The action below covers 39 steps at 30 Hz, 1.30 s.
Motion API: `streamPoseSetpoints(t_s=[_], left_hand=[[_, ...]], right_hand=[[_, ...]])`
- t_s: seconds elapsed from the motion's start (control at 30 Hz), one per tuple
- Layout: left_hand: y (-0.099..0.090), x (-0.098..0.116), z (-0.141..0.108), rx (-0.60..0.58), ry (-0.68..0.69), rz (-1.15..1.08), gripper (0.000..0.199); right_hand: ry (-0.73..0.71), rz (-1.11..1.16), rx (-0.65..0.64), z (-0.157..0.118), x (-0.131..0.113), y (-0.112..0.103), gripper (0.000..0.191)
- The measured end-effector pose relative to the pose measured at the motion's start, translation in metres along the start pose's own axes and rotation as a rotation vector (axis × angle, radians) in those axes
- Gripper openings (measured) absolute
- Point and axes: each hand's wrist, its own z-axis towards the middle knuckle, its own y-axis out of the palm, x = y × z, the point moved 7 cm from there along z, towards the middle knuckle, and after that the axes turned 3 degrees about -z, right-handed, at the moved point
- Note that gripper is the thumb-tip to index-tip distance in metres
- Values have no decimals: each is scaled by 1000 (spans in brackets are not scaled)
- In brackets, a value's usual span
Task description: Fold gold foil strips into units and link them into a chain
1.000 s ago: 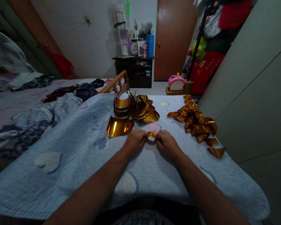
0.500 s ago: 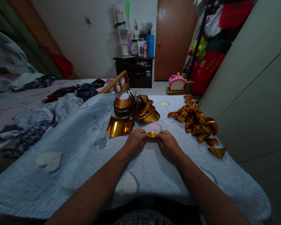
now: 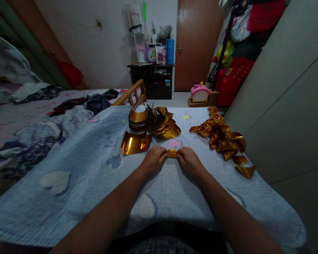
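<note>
A small piece of gold foil paper point(image 3: 172, 153) is held between my two hands, low over the light blue quilt point(image 3: 169, 190). My left hand point(image 3: 155, 157) pinches its left end, and my right hand point(image 3: 188, 159) pinches its right end. Just beyond my left hand lie curved gold sheets point(image 3: 136, 142), with a fanned stack of gold sheets point(image 3: 161, 123) behind them. To the right of my right hand is a heap of folded, crumpled gold pieces point(image 3: 222, 135).
A wooden rail point(image 3: 132, 94) stands at the quilt's far left edge. Clothes point(image 3: 98, 103) lie on the bed at left. A pink toy point(image 3: 200, 93) sits beyond the far edge. A pale cabinet point(image 3: 288, 106) borders the right side.
The gold piece between my hands now shows a flatter, more rectangular face instead of a curved one. Both hands keep nearly the same place.
</note>
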Motion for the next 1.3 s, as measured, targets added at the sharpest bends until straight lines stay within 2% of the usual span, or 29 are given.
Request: streamPoseSetpoints(t_s=[0.43,0.67,0.77,1.0,1.13,1.3], left_hand=[[1,-1,1,72,-117,65,1],[2,-7,-1,130,-149,193,7],[4,-10,0,108,-160,190,8],[1,-6,3,73,-141,-59,6],[-5,2,2,85,-123,-248,5],[-10,6,0,126,-123,-359,2]], right_hand=[[162,-69,33,3,-2,-2,8],[185,-91,68,4,2,2,5],[152,-143,96,3,2,4,5],[105,-81,142,2,5,3,7],[109,120,165,2,7,-4,10],[99,344,83,2,3,-8,5]])
